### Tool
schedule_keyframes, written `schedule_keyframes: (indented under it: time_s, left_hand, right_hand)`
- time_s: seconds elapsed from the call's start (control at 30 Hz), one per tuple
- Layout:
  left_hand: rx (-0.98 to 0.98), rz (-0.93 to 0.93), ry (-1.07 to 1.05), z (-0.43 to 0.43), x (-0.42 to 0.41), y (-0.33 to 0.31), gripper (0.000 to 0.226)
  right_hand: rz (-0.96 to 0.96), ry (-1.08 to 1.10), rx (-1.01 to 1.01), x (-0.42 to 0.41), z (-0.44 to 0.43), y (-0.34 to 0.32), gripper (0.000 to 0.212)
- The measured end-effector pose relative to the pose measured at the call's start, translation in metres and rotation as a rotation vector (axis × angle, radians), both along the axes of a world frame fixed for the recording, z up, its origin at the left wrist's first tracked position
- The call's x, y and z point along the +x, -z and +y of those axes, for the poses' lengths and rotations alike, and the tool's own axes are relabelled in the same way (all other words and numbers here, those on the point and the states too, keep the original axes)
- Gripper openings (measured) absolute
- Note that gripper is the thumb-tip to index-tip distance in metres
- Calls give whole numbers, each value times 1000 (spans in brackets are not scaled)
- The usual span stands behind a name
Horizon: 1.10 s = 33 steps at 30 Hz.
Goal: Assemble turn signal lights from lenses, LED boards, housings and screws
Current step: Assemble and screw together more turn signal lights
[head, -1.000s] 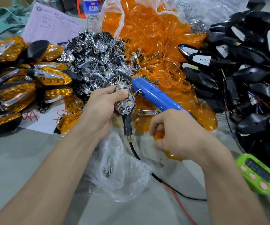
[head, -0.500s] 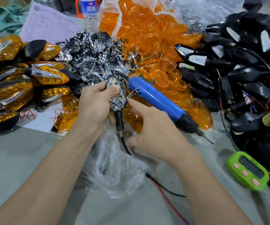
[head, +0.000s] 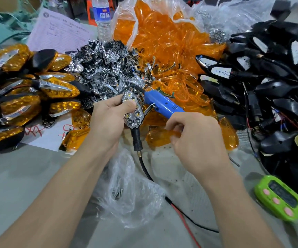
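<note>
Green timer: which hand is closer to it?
Right. The right hand, pinching an orange lens, is up and left of the green timer; the left hand, gripping the LED assembly, is farther left.

Grey table (head: pixel 19 185), green timer (head: pixel 279 197) at right, clear bag (head: pixel 132 194) centre, orange lenses (head: pixel 185 90) heaped behind

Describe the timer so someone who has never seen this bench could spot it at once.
Start at the big heap of black housings on the right side of the table. Just nearer the person than that heap lies the timer. It is the only bright green thing here, with a dark screen and pink buttons.
</note>
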<state>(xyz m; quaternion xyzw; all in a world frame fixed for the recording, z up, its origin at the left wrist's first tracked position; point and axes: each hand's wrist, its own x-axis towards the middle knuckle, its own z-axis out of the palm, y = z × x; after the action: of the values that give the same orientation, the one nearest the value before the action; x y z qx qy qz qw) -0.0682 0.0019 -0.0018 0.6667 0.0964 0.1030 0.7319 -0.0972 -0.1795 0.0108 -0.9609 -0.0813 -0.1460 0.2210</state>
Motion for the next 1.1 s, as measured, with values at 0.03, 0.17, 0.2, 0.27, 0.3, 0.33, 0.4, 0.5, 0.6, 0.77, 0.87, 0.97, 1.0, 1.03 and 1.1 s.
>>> schedule_keyframes:
  time_s: [0.03, 0.17, 0.2, 0.27, 0.3, 0.33, 0.4, 0.5, 0.6, 0.77, 0.87, 0.97, 1.0, 1.03, 1.1]
  left_hand:
    - [8, 3, -1, 0, 0, 0, 16]
    - [-3, 28, -13, -3, -1, -1, 37]
    - [-10, 38, -11, -3, -1, -1, 48]
    - [-13, 32, -10, -2, -1, -1, 46]
    - [-6, 27, -16, -2, -1, -1, 38]
    - [0, 28, -19, -1, 0, 0, 33]
    - [-4, 31, -15, -2, -1, 0, 35]
    - [-27, 33, -9, -2, 0, 0, 42]
    - [-21, 11, -1, -4, 1, 1, 26]
    - [-11, -8, 28, -4, 1, 2, 20]
    - [-9, -7, 23, -3, 2, 5, 24]
    - [-28, 2, 24, -1, 3, 8, 29]
    - [-35, 1, 29, -1, 3, 8, 35]
    - [-41, 7, 39, -2, 2, 7, 43]
    - [-47, 26, 44, -2, 1, 4, 57]
  right_hand:
    - [-96, 27, -99, -4, 5, 0, 28]
    - [44, -44, -190, -17, 35, 11, 28]
    - [122, -83, -149, -18, 35, 14, 28]
    - [196, -157, -64, -15, 28, 10, 25]
    - [184, -159, -1, -12, 22, 6, 21]
    - [153, -131, 69, -9, 14, 1, 18]
    - [177, -57, 159, -3, -5, -8, 19]
    - [433, -56, -30, -3, -19, -15, 38]
    - [460, -67, -224, -10, -11, -12, 40]
    - [256, 35, 18, -8, -10, -17, 29]
    - [330, -15, -93, -10, -3, -13, 26]
    - [386, -34, -167, -13, -2, -10, 29]
    - [383, -40, -201, -13, -4, -9, 30]
    - [371, -46, -246, -14, -5, -8, 29]
    - [350, -66, -302, -13, -5, -4, 28]
